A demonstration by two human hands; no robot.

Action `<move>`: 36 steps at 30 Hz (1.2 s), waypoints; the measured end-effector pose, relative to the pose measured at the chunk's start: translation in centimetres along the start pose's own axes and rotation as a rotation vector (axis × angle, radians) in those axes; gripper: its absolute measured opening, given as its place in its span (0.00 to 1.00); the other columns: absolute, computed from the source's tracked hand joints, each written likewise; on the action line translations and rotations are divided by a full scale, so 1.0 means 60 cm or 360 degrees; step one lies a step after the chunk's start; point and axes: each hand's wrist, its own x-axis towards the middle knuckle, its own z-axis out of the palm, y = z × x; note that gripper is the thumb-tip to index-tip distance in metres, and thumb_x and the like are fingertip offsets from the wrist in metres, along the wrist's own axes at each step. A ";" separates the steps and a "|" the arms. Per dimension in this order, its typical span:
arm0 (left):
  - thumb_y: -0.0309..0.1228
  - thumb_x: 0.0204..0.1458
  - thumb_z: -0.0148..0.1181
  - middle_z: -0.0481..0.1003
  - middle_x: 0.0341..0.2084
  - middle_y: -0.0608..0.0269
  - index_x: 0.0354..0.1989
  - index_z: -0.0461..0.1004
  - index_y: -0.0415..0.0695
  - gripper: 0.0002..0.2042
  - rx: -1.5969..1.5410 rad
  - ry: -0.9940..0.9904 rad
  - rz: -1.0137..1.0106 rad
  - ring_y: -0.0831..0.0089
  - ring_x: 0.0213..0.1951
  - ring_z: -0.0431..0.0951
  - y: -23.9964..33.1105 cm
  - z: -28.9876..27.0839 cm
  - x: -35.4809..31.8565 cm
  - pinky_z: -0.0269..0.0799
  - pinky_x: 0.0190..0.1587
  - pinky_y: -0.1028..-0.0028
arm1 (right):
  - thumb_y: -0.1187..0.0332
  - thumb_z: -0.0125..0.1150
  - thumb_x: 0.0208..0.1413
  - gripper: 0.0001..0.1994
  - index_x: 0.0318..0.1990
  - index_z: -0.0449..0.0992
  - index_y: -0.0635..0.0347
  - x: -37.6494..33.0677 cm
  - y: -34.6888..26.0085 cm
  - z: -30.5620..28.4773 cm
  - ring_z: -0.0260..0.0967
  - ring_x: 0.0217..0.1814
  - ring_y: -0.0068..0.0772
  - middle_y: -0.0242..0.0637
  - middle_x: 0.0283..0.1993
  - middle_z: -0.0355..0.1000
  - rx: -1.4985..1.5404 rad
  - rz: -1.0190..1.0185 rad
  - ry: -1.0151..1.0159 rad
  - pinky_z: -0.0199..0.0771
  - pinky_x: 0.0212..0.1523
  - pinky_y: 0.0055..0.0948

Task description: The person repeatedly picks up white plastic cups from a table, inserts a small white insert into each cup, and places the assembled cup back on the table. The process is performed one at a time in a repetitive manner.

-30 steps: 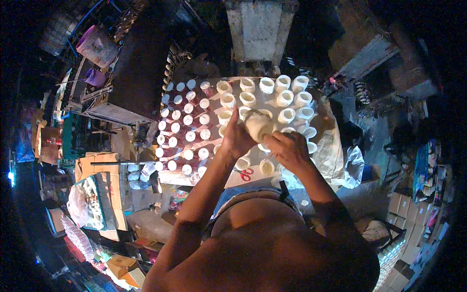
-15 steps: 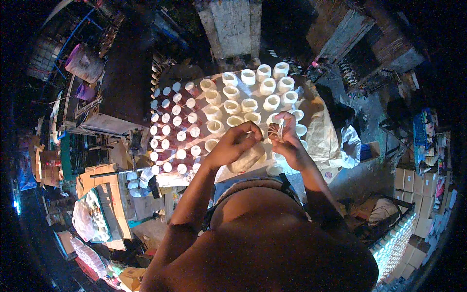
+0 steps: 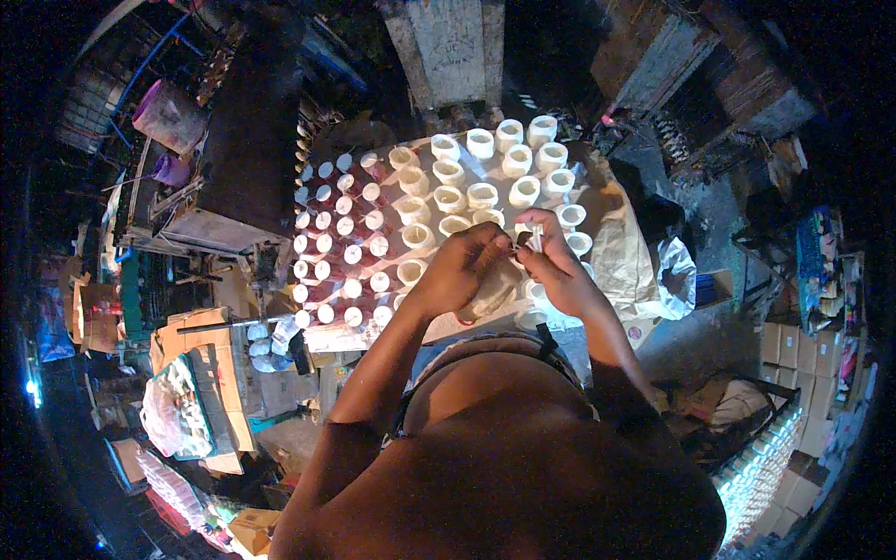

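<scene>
My right hand [image 3: 560, 268] is closed on a small bunch of thin pale sticks [image 3: 537, 237], too small to name more exactly. My left hand [image 3: 459, 269] has its thumb and fingers pinched together and meets the sticks at my right fingertips. Whatever it pinches is hidden. Under and between my hands is a rounded, tan bundle [image 3: 495, 294], partly covered by my left hand. Just beyond my hands stand rows of open white cups [image 3: 482, 196], pale inside. To their left are rows of dark red cylinders with white round tops [image 3: 345, 226].
The table carries a brown paper sheet [image 3: 616, 233] on its right side, with a crumpled white bag [image 3: 676, 277] beyond its edge. A tray of white pieces [image 3: 191, 411] sits on cardboard at left. Stacked cartons [image 3: 793, 359] stand at right.
My left hand has moved right and its fingertips now meet those of my right hand. The sticks, fanned out before, now show as a narrower bunch. My view has shifted slightly.
</scene>
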 end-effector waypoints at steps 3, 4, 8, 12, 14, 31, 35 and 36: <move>0.37 0.71 0.50 0.77 0.34 0.57 0.41 0.76 0.37 0.15 -0.0117 0.0051 -0.0099 0.69 0.40 0.76 -0.003 -0.013 -0.003 0.70 0.48 0.68 | 0.72 0.52 0.70 0.12 0.59 0.69 0.53 0.001 0.004 -0.025 0.60 0.48 0.19 0.29 0.50 0.69 -0.0270 0.0045 -0.0055 0.64 0.53 0.23; 0.37 0.72 0.50 0.77 0.35 0.58 0.40 0.76 0.37 0.15 -0.0086 0.0057 -0.0110 0.69 0.40 0.76 0.003 -0.019 -0.007 0.70 0.49 0.69 | 0.70 0.52 0.71 0.09 0.54 0.73 0.58 -0.003 -0.003 -0.027 0.62 0.49 0.18 0.27 0.50 0.70 -0.0188 0.0010 -0.0065 0.65 0.55 0.23; 0.37 0.72 0.49 0.76 0.35 0.57 0.39 0.75 0.35 0.16 0.0082 0.0064 -0.0020 0.68 0.41 0.75 0.000 -0.028 -0.010 0.69 0.49 0.69 | 0.66 0.54 0.72 0.09 0.49 0.74 0.62 -0.015 -0.008 -0.047 0.70 0.49 0.22 0.33 0.45 0.77 -0.0408 0.0046 -0.0152 0.70 0.55 0.27; 0.38 0.71 0.50 0.76 0.35 0.57 0.39 0.76 0.36 0.17 0.0060 0.0129 0.0120 0.69 0.40 0.75 -0.005 -0.037 -0.010 0.69 0.49 0.69 | 0.63 0.57 0.71 0.12 0.47 0.77 0.63 -0.017 0.011 -0.082 0.73 0.41 0.19 0.34 0.38 0.81 -0.0524 0.0164 -0.0021 0.73 0.45 0.26; 0.38 0.71 0.50 0.76 0.35 0.59 0.39 0.76 0.37 0.17 0.0035 0.0224 -0.0015 0.71 0.40 0.74 -0.001 -0.044 -0.014 0.69 0.49 0.70 | 0.61 0.59 0.70 0.13 0.46 0.78 0.64 -0.021 0.019 -0.102 0.72 0.38 0.19 0.32 0.35 0.80 -0.0484 0.0177 0.0128 0.73 0.40 0.26; 0.30 0.68 0.50 0.74 0.31 0.50 0.38 0.73 0.35 0.11 0.0403 0.0720 0.0447 0.57 0.33 0.76 -0.010 -0.067 0.003 0.70 0.38 0.67 | 0.48 0.55 0.70 0.17 0.39 0.72 0.52 0.059 0.040 0.045 0.44 0.19 0.16 0.21 0.25 0.58 0.1099 0.0553 0.0295 0.41 0.20 0.23; 0.26 0.65 0.53 0.76 0.35 0.46 0.39 0.74 0.37 0.06 0.0737 0.0545 0.0455 0.47 0.36 0.79 0.022 -0.046 -0.018 0.74 0.37 0.61 | 0.51 0.54 0.71 0.14 0.39 0.72 0.50 0.096 -0.012 0.061 0.49 0.19 0.17 0.23 0.30 0.67 0.1051 0.0309 0.0571 0.46 0.19 0.23; 0.27 0.65 0.53 0.76 0.35 0.46 0.40 0.74 0.37 0.06 0.0713 0.0469 0.0429 0.46 0.37 0.79 0.013 -0.046 -0.022 0.74 0.38 0.61 | 0.52 0.51 0.73 0.15 0.39 0.72 0.51 0.098 -0.023 0.066 0.49 0.20 0.16 0.24 0.29 0.66 0.0893 0.0278 0.0654 0.47 0.21 0.22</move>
